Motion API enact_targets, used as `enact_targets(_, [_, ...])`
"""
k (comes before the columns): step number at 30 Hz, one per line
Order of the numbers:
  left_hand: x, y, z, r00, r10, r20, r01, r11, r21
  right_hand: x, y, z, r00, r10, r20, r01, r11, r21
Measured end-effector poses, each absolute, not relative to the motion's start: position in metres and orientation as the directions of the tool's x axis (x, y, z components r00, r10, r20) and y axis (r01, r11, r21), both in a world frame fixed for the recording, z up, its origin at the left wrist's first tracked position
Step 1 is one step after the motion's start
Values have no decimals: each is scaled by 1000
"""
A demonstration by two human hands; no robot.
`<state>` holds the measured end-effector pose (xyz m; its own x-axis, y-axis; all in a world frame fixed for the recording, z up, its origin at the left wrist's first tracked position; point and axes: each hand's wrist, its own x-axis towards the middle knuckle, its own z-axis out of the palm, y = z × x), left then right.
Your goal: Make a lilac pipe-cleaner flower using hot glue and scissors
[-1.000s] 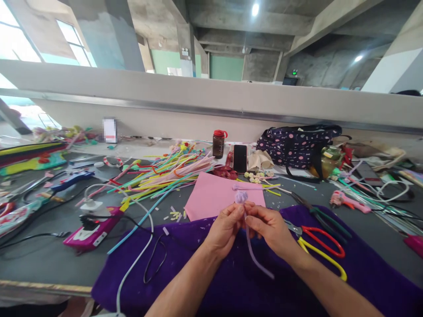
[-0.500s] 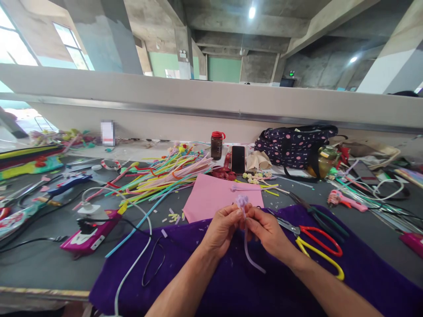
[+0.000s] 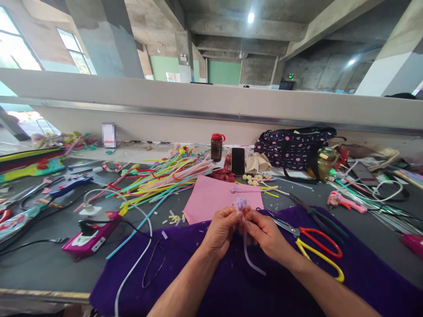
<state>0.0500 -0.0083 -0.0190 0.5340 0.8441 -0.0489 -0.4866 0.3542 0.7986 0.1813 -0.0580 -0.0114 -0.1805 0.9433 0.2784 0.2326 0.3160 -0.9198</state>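
Note:
My left hand and my right hand meet over the purple cloth, both pinched on a lilac pipe cleaner. Its top is coiled into a small fuzzy bud just above my fingertips. The loose stem curls down between my wrists onto the cloth. A pink sheet lies just beyond my hands, with another lilac pipe cleaner piece on it.
Red-and-yellow scissors and dark pliers lie right of my hands. A heap of coloured pipe cleaners spreads at the left, near a pink glue gun with cables. A bottle, a phone and a spotted bag stand behind.
My hands have stayed together on the lilac pipe cleaner, shifting slightly; the hanging stem has swung a little and the bud sits a touch more rounded.

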Motion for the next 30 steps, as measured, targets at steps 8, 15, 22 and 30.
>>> enact_targets(8, [43, -11, -5, 622, 780, 66, -511, 340, 789, 190, -58, -6, -167, 946, 277, 218, 310, -926])
enact_targets(15, [36, -7, -3, 624, 767, 147, -540, 287, 791, 199, -57, -8, -380, 913, 148, 125, 209, -970])
enact_targets(22, [33, -10, -4, 597, 777, 200, -518, 182, 836, 202, -56, -13, -435, 892, 120, 106, 183, -977])
enact_targets(30, [32, -11, -4, 595, 783, 181, -490, 175, 854, 202, -55, -15, -434, 891, 133, 113, 200, -973])
